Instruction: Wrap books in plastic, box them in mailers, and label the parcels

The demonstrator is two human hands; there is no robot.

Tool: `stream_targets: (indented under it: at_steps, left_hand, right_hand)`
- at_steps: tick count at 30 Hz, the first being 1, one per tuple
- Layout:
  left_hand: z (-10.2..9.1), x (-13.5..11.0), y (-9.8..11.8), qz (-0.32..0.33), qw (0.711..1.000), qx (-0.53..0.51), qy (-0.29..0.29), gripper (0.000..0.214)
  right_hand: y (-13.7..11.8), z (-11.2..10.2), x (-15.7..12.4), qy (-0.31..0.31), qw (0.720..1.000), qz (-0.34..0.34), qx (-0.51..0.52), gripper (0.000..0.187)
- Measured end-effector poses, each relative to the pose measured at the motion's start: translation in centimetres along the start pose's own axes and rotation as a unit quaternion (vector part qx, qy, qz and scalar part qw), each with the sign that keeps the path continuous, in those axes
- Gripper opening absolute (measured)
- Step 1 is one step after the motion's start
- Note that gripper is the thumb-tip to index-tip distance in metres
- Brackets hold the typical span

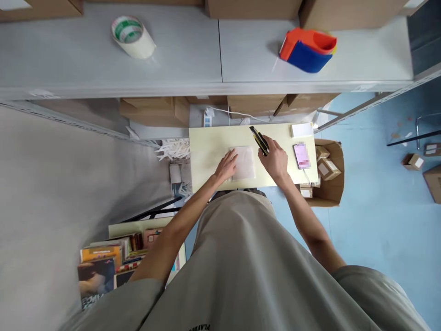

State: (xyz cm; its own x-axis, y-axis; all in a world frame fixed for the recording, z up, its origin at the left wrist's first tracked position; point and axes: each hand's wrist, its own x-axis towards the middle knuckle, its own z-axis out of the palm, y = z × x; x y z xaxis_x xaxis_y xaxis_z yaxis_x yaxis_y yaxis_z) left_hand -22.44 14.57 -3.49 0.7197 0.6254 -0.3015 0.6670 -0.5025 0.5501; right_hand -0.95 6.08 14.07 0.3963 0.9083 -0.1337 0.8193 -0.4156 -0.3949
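A flat, square, whitish packet point(244, 163) lies on the pale yellow table point(210, 142) in front of me. My left hand point(226, 166) rests on its left edge, fingers stretched out and pointing to the right. In my right hand point(275, 158) is a black and yellow utility knife point(259, 140), its front end pointing up and to the left over the table. The fingers are wrapped round the knife's handle. Whether the blade is out is too small to tell.
A phone point(302, 156) and a white box point(301, 130) are at the table's right. Beside it stands an open carton point(339, 174) of small boxes. Tape point(138, 43) and a red-blue holder point(308, 50) sit on the shelf point(189, 50). Books point(101, 253) are at lower left.
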Motion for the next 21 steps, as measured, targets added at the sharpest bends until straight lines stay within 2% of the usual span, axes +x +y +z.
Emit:
stream_targets:
  at_steps: [3,7,10,13,15,17,19,21]
  left_hand:
    - [-4.1,2.9,3.3,0.071,0.99,-0.008,0.123,0.066]
    - [-11.5,6.8,7.7,0.133,0.952,-0.008,0.275,0.062]
    - [-16.7,8.5,10.1,0.167,0.925,-0.006,0.34,0.06]
    - [-20.0,8.5,11.7,0.179,0.914,0.008,0.365,0.06]
    - [-21.0,7.6,12.4,0.161,0.917,0.019,0.365,0.06]
    - [-20.8,6.3,12.8,0.123,0.924,0.024,0.362,0.06]
    - [-19.7,5.1,12.4,0.08,0.931,0.019,0.357,0.059]
    - [-17.8,4.2,11.1,0.042,0.937,0.013,0.345,0.058]
  right_hand:
    - [0.7,-2.8,4.8,0.077,0.994,-0.059,0.043,0.059]
    - [-0.1,-5.7,12.3,0.13,0.982,-0.112,0.078,0.063]
    - [-1.6,-6.6,17.9,0.132,0.98,-0.122,0.088,0.056]
    - [-2.9,-6.7,22.4,0.124,0.981,-0.134,0.07,0.045]
    - [-3.5,-6.4,24.8,0.115,0.981,-0.149,0.045,0.044]
    - [-3.7,-6.0,26.5,0.114,0.978,-0.171,0.029,0.044]
    - [-3.7,-5.5,27.6,0.121,0.971,-0.202,0.04,0.043]
    - [-3.6,-5.3,27.9,0.111,0.968,-0.218,0.048,0.054]
